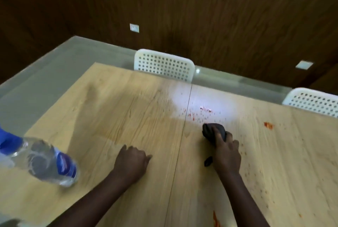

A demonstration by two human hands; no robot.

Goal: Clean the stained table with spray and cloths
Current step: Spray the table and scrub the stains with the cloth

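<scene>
Dark cloth (214, 132) in right hand (226, 155) grip, mid-table (139, 102).

A: where are the hands at?
B: left hand (132, 160) sits around 6 o'clock, fingers loosely curled, holding nothing. right hand (226, 155) at 4 o'clock, fingers wrapped round something dark.
</scene>
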